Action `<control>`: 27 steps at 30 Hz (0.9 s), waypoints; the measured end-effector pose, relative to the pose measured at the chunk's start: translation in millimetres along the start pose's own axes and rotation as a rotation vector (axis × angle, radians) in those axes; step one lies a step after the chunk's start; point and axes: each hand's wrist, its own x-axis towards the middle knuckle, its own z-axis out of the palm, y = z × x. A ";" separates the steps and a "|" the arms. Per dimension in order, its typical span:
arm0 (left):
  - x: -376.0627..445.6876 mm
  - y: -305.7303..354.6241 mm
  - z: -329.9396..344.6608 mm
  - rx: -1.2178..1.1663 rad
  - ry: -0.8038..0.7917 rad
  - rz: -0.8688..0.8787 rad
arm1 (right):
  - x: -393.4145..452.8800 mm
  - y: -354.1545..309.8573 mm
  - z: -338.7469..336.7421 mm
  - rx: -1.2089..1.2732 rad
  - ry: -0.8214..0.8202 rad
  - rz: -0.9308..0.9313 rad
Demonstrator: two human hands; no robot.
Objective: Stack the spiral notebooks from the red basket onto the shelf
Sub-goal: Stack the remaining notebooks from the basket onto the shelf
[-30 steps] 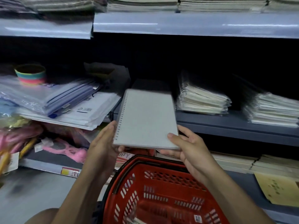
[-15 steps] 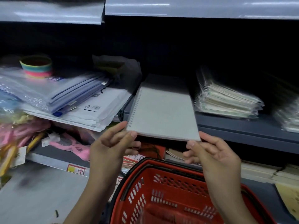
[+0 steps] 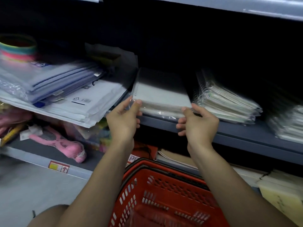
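While both sets of fingers (image 3: 137, 102) pinch the near corners of the grey spiral notebook (image 3: 161, 95), it's sitting on a wrapped pile on the shelf (image 3: 237, 133). Best bet imo: square its edges first, then let go. Red basket (image 3: 164, 190) waits below.

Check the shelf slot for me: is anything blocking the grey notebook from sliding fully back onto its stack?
Nothing visible blocks it. The grey notebook already lies on the wrapped stack on the shelf, with the left hand and right hand at its near corners. The envelopes and neighbouring notebook pile flank it; the rear is too dark to judge.
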 end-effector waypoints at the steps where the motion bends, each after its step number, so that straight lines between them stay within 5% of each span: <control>1: 1.3 -0.8 1.7 -0.012 0.016 0.003 | 1.1 0.4 3.2 -0.009 0.016 -0.003; 9: -20.0 -1.3 -2.8 0.075 -0.037 0.134 | -7.8 -2.9 2.4 -0.133 0.020 -0.046; 16: -37.8 -0.3 -24.3 0.190 -0.118 0.192 | -43.2 -2.7 -61.0 -0.285 -0.198 -0.102; 22: -53.4 -34.7 -41.5 0.391 -0.174 -0.014 | -80.5 43.1 -135.8 -0.485 -0.468 0.257; 27: -95.4 -83.4 -60.2 0.968 -0.654 -0.247 | -113.2 114.2 -177.4 -0.660 -0.551 0.626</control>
